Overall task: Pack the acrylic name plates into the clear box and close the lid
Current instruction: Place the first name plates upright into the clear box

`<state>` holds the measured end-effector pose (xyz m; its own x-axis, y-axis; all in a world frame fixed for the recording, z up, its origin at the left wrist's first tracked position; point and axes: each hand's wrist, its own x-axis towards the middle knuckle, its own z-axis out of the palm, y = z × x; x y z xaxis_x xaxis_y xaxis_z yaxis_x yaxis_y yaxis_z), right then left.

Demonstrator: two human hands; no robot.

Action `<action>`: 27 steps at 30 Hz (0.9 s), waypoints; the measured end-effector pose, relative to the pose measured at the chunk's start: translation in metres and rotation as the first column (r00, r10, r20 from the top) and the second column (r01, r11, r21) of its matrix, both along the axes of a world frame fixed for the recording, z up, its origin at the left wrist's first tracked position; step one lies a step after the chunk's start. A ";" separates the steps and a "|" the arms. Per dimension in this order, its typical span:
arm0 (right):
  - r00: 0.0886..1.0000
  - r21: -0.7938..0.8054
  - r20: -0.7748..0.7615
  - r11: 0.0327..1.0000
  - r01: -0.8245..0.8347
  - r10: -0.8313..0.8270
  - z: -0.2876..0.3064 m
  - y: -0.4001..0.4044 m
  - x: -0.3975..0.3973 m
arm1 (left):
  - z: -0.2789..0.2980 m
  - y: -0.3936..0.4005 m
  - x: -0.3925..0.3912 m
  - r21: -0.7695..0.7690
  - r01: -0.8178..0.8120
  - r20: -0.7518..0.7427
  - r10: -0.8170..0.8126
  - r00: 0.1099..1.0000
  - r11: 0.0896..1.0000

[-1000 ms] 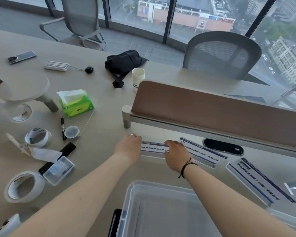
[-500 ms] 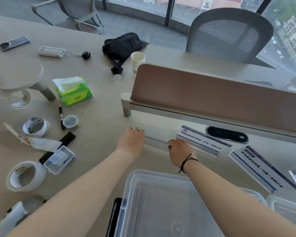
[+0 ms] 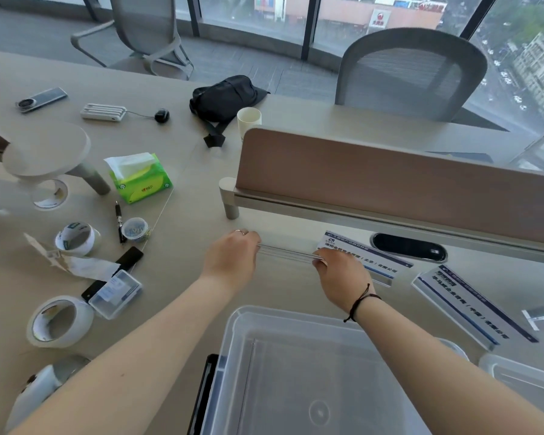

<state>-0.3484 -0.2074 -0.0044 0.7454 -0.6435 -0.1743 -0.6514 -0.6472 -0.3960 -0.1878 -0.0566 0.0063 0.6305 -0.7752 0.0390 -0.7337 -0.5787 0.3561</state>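
Note:
I hold one acrylic name plate (image 3: 285,254) edge-on just above the desk, beyond the clear box (image 3: 233,346). My left hand (image 3: 231,257) grips its left end and my right hand (image 3: 339,274) pinches its right end. A second name plate (image 3: 377,265) with blue print lies flat behind my right hand. A third name plate (image 3: 471,306) lies further right. The open clear box sits near me between my forearms, with no plate visible inside. A clear lid (image 3: 525,381) lies at the lower right.
A brown desk divider (image 3: 390,183) runs across behind the plates, with a black cable port (image 3: 409,248) below it. To the left lie tape rolls (image 3: 58,321), a small clear case (image 3: 117,293), a pen, a green tissue pack (image 3: 140,180) and a paper cup (image 3: 248,120).
The plate that lay flat under both hands has been tipped up onto its edge and lifted slightly. Its printed face no longer shows. The view has tilted down a little.

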 end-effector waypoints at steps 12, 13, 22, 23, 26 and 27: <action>0.927 -0.036 0.371 0.997 0.063 -0.045 0.078 0.030 -0.075 | 0.084 0.031 -0.067 -0.222 -0.016 0.099 0.039 0.994 0.975; 0.924 -0.035 0.380 0.997 0.069 -0.051 0.081 0.032 -0.083 | 0.088 0.034 -0.074 -0.224 -0.007 0.105 0.031 0.994 0.975; 0.919 0.023 0.382 0.996 0.092 -0.094 0.094 0.047 -0.150 | 0.101 0.061 -0.143 -0.195 0.012 0.135 0.015 0.991 0.981; 0.922 0.034 0.375 0.996 0.085 -0.091 0.093 0.049 -0.156 | 0.099 0.064 -0.149 -0.188 0.013 0.132 0.013 0.991 0.982; 0.924 0.091 0.371 0.994 0.066 -0.095 0.086 0.054 -0.172 | 0.092 0.072 -0.167 -0.169 0.006 0.115 0.014 0.993 0.986; 0.925 0.103 0.369 0.993 0.057 -0.091 0.082 0.055 -0.177 | 0.088 0.074 -0.172 -0.160 -0.003 0.108 0.021 0.994 0.987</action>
